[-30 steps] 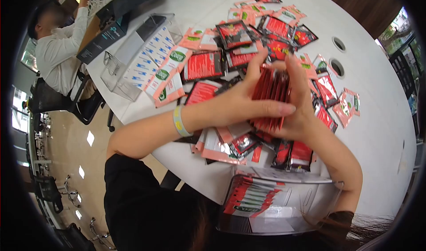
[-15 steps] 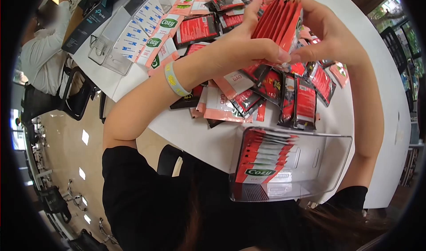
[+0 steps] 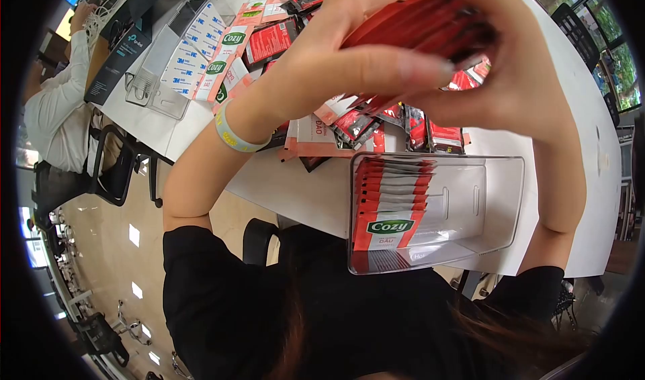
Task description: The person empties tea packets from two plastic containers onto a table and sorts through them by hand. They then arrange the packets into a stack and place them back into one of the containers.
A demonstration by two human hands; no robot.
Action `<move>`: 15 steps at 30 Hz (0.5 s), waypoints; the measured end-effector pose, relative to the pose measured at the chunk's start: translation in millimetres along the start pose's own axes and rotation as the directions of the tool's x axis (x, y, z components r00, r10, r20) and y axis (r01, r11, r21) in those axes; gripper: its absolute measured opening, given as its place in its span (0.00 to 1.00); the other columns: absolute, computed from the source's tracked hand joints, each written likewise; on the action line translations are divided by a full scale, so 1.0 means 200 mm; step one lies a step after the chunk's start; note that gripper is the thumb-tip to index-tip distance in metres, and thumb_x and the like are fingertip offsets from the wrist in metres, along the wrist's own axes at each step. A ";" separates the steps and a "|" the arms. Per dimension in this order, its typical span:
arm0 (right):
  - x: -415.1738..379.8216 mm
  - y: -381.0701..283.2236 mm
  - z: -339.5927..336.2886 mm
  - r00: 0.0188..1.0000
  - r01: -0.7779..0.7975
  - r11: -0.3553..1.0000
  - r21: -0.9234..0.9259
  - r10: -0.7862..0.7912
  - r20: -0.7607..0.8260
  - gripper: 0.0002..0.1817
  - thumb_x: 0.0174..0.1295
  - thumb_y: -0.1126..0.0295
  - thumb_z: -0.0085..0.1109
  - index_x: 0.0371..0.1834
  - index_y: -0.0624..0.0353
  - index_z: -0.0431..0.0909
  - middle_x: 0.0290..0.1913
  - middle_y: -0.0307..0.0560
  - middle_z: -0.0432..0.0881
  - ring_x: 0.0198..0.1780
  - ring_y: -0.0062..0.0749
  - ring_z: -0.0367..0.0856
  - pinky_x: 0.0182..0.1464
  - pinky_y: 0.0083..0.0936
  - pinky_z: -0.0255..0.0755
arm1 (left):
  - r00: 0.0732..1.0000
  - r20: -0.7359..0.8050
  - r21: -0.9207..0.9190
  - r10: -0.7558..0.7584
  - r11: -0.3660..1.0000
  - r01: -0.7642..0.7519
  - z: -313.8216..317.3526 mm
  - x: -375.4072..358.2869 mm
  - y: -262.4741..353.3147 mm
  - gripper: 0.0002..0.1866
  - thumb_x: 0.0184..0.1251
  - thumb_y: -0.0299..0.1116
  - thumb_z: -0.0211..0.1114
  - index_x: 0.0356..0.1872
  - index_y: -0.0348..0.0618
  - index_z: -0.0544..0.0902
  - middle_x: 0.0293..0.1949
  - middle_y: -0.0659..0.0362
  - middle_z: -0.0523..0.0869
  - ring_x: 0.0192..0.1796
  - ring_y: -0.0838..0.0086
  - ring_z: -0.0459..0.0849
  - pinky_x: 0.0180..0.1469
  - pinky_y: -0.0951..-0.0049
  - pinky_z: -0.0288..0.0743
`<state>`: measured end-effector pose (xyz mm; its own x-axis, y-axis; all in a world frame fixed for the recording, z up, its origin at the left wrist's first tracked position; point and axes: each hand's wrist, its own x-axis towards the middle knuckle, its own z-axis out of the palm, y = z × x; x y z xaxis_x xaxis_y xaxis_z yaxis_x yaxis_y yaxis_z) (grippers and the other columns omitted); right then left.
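Head view: both hands, left hand (image 3: 336,64) and right hand (image 3: 517,78), have come closer to the camera, fingers pinching a stack of red packets (image 3: 423,21) above the clear bin (image 3: 497,199), now nearer on the tabletop (image 3: 295,192).

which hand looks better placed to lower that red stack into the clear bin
Probably the right hand: it cups the red stack above the clear bin's vacant side. The left hand steadies it.

We see bright, even daylight, windows (image 3: 608,64) glowing at right, strong fisheye bending with black corners, and our raised hands slightly blurred up close.
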<state>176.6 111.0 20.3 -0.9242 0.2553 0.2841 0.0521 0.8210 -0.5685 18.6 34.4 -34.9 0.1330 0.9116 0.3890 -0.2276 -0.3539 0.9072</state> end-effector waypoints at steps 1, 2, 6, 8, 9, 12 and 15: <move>-0.02 -0.01 -0.01 1.000 -0.003 1.000 -0.002 0.003 -0.002 0.28 0.38 0.68 0.70 0.45 0.58 0.70 0.39 0.44 0.80 0.38 0.30 0.81 0.43 0.23 0.73 | 0.999 0.042 -0.194 -0.028 0.980 0.036 0.02 0.01 0.05 0.42 0.52 0.35 0.59 0.67 0.52 0.45 0.62 0.46 0.59 0.62 0.60 0.63 0.61 0.59 0.57; -0.03 -0.03 -0.02 1.000 0.000 1.000 0.031 0.000 -0.017 0.29 0.38 0.67 0.70 0.46 0.57 0.69 0.39 0.44 0.80 0.38 0.30 0.81 0.43 0.23 0.73 | 0.995 0.088 -0.380 -0.048 0.922 0.078 0.03 0.01 0.07 0.39 0.58 0.36 0.59 0.67 0.55 0.44 0.62 0.43 0.58 0.63 0.57 0.62 0.63 0.54 0.55; -0.10 -0.14 -0.08 0.997 0.019 0.987 0.159 -0.006 -0.080 0.31 0.42 0.64 0.70 0.51 0.54 0.66 0.39 0.45 0.80 0.39 0.33 0.81 0.45 0.25 0.73 | 0.966 0.257 -0.321 0.021 0.945 0.065 0.03 0.08 0.03 0.46 0.62 0.54 0.52 0.65 0.57 0.26 0.64 0.37 0.47 0.66 0.53 0.55 0.66 0.54 0.49; -0.22 -0.06 0.05 0.936 0.041 0.987 -0.154 -0.092 -0.340 0.28 0.30 0.79 0.64 0.42 0.63 0.70 0.38 0.42 0.77 0.40 0.24 0.76 0.46 0.19 0.69 | 0.990 0.134 -0.068 -0.031 0.997 0.040 0.11 0.04 0.12 0.52 0.52 0.69 0.40 0.64 0.44 0.26 0.63 0.35 0.49 0.66 0.51 0.54 0.65 0.58 0.52; -0.25 -0.05 0.05 0.935 0.041 0.987 -0.156 -0.092 -0.341 0.28 0.30 0.79 0.64 0.42 0.63 0.70 0.38 0.42 0.77 0.40 0.24 0.76 0.46 0.19 0.69 | 0.997 0.067 0.063 -0.043 0.997 0.038 0.13 0.04 0.14 0.58 0.48 0.77 0.33 0.64 0.37 0.26 0.63 0.34 0.50 0.66 0.50 0.54 0.64 0.60 0.53; -0.32 -0.04 0.02 0.931 0.001 0.978 -0.210 -0.077 -0.358 0.26 0.32 0.78 0.64 0.41 0.65 0.69 0.35 0.42 0.77 0.37 0.21 0.76 0.41 0.16 0.69 | 0.980 0.179 0.012 0.085 0.996 -0.089 0.02 0.01 0.09 0.59 0.46 0.78 0.27 0.63 0.32 0.28 0.63 0.33 0.50 0.67 0.52 0.53 0.65 0.61 0.50; -0.39 0.00 0.02 0.924 -0.044 0.999 -0.016 0.035 -0.382 0.26 0.34 0.76 0.64 0.41 0.66 0.67 0.34 0.43 0.77 0.36 0.21 0.75 0.41 0.17 0.69 | 0.996 0.076 0.146 -0.039 0.989 0.028 0.05 -0.08 0.14 0.56 0.50 0.76 0.26 0.64 0.32 0.29 0.63 0.34 0.50 0.67 0.53 0.52 0.67 0.65 0.45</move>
<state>247.4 89.0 -5.6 -0.7073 0.4594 0.5372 0.0992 0.8170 -0.5681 20.5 8.0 -14.8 0.2151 0.9061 0.3644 -0.0811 -0.3553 0.9312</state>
